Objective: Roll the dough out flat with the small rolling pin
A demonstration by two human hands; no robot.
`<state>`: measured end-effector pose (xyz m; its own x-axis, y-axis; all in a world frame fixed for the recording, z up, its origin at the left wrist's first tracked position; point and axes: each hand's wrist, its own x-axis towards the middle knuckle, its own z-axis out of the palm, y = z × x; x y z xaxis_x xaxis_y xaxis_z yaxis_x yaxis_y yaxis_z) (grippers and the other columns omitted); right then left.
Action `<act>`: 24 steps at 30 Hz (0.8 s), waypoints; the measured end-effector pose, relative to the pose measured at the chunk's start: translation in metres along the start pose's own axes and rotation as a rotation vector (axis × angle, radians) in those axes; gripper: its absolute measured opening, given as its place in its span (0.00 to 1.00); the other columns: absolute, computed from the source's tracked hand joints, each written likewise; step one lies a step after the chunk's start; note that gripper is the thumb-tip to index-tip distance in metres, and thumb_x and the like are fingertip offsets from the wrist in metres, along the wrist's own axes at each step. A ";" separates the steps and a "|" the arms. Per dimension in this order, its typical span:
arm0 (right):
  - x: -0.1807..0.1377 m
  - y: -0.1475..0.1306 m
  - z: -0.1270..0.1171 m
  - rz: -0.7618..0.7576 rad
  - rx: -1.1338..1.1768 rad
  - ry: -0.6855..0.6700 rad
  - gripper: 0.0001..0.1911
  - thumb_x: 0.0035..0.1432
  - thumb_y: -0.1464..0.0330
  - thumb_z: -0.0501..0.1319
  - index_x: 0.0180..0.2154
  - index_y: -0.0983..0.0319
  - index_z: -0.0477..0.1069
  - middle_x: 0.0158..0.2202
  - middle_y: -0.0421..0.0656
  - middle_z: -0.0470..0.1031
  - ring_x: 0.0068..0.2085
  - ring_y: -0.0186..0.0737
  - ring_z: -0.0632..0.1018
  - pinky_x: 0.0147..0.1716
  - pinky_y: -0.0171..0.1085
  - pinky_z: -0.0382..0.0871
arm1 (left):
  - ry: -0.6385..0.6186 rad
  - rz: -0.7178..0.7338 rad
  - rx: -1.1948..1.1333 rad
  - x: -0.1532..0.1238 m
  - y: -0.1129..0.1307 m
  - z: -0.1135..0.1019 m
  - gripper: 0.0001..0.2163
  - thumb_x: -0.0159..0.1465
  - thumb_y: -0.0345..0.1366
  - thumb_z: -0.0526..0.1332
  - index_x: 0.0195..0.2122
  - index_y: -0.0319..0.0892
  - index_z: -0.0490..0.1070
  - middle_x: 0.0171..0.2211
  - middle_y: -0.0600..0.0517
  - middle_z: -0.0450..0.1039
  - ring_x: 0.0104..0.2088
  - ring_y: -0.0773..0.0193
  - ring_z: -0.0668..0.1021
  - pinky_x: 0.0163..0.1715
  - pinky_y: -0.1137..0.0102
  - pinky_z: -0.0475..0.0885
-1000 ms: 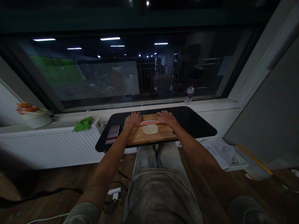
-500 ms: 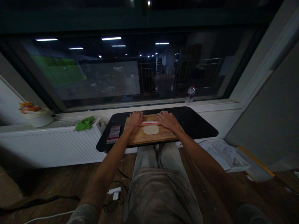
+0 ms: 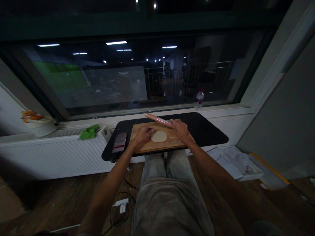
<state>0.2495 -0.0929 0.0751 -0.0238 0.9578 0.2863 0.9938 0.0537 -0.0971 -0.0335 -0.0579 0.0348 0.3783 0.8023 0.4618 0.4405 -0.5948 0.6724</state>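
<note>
A flat, pale round of dough [image 3: 158,136] lies on a wooden board [image 3: 169,143]. My left hand [image 3: 144,134] is at the dough's left edge, its fingers curled and closed on that edge. My right hand [image 3: 179,128] grips one end of a rolling pin [image 3: 157,119] with a white and red label around its middle. The pin is held tilted above the far part of the board, its free end pointing up and left, apart from the dough.
The board rests on a small black table [image 3: 209,131], with a phone [image 3: 119,142] at its left. A water bottle [image 3: 199,100] stands on the windowsill. At left, a green cloth [image 3: 89,131] and a white pot [image 3: 40,126] sit on the radiator [image 3: 56,160]. Cables and a power adapter [image 3: 122,204] lie on the floor.
Both hands were on the rolling pin on the board behind the dough. My left hand has let go and come nearer to the dough's left edge, while my right hand has lifted the pin.
</note>
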 end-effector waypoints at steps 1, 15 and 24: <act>-0.001 0.000 -0.002 0.014 0.008 0.008 0.22 0.85 0.56 0.52 0.65 0.55 0.80 0.50 0.51 0.88 0.47 0.49 0.86 0.44 0.37 0.75 | -0.064 0.008 -0.051 -0.002 -0.005 0.004 0.09 0.74 0.39 0.66 0.46 0.43 0.87 0.49 0.44 0.86 0.51 0.48 0.83 0.58 0.58 0.75; 0.010 0.012 0.032 -0.085 -0.167 -0.020 0.28 0.86 0.60 0.47 0.76 0.59 0.69 0.45 0.52 0.88 0.44 0.52 0.86 0.42 0.41 0.75 | -0.069 0.003 0.060 -0.003 -0.023 0.012 0.09 0.74 0.37 0.66 0.45 0.41 0.86 0.47 0.45 0.85 0.51 0.53 0.82 0.59 0.58 0.78; 0.010 0.014 0.039 -0.114 -0.172 -0.014 0.28 0.86 0.61 0.46 0.78 0.56 0.66 0.54 0.53 0.87 0.49 0.53 0.86 0.49 0.44 0.76 | -0.040 0.027 0.128 -0.006 -0.019 0.012 0.08 0.75 0.36 0.65 0.42 0.41 0.83 0.47 0.44 0.84 0.51 0.53 0.82 0.59 0.60 0.78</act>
<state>0.2588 -0.0714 0.0399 -0.1380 0.9521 0.2727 0.9884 0.1147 0.0997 -0.0342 -0.0523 0.0121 0.4223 0.7847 0.4538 0.5288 -0.6199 0.5797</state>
